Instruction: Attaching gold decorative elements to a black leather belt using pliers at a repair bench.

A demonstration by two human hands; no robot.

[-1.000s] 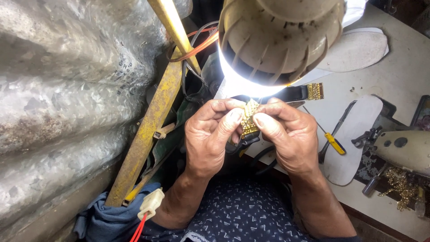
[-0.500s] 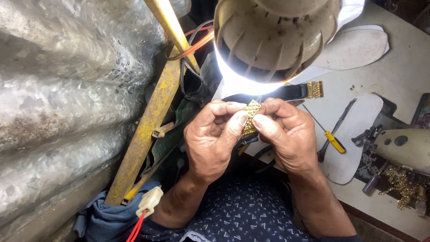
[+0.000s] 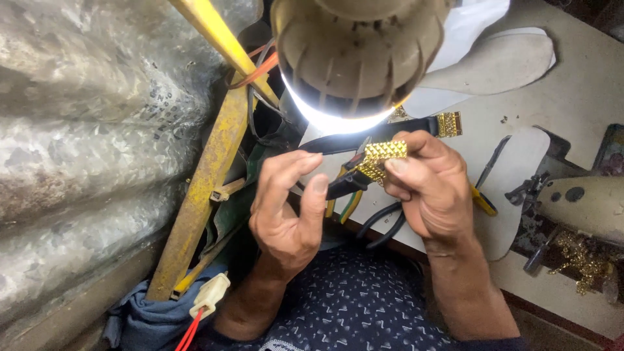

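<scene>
Head view, work under a lamp [image 3: 357,58] hanging at 12 o'clock. The right hand [image 3: 432,192] pinches a gold studded ornament [image 3: 382,158] between thumb and forefinger, its grip closed on the piece and lifted just below the lamp's glow. The left hand [image 3: 289,208], at 9 o'clock of the ornament, stands apart from it with thumb and forefinger narrowly spread and nothing visible between them. A black strap [image 3: 370,140] with a gold end piece [image 3: 450,123] lies on the pale surface [image 3: 585,97] just beyond the ornament, at its 1 o'clock. Pliers [image 3: 344,192] with yellow-green handles rest beneath the hands; a yellow-handled screwdriver [image 3: 484,195] lies at 3 o'clock, beside a pale sole-shaped cutout [image 3: 520,175]. Judged step: the ornament is being held up for fitting or inspection, one-handed. The next move would call for the left fingers to close back on the small piece, steadying it without hiding the studs
</scene>
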